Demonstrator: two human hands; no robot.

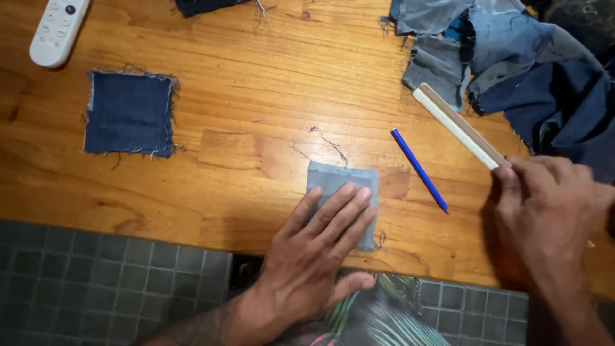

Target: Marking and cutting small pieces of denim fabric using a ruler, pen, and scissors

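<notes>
Grey denim patch (336, 182): we find it lying flat near the six o'clock edge of the wooden table (256, 102). We press it down with our left hand (317, 247), fingers spread and flat on the cloth, the thumb off the table edge; the hand grasps nothing, it only bears on the patch.

Ruler (458, 125): pale, long, slanting from twelve o'clock toward five o'clock, at three o'clock of the patch. Our right hand (551, 211) has closed its fingertips on the near end.

Blue pen (419, 170): lying between patch and ruler, roughly parallel to the ruler, touching neither hand.

Dark blue denim square (130, 114): frayed edges, at ten o'clock of the patch, well apart.

Heap of denim scraps (512, 57): mixed blues and greys, at two o'clock, behind the ruler.

White remote control (59, 27): at the eleven o'clock corner.
</notes>
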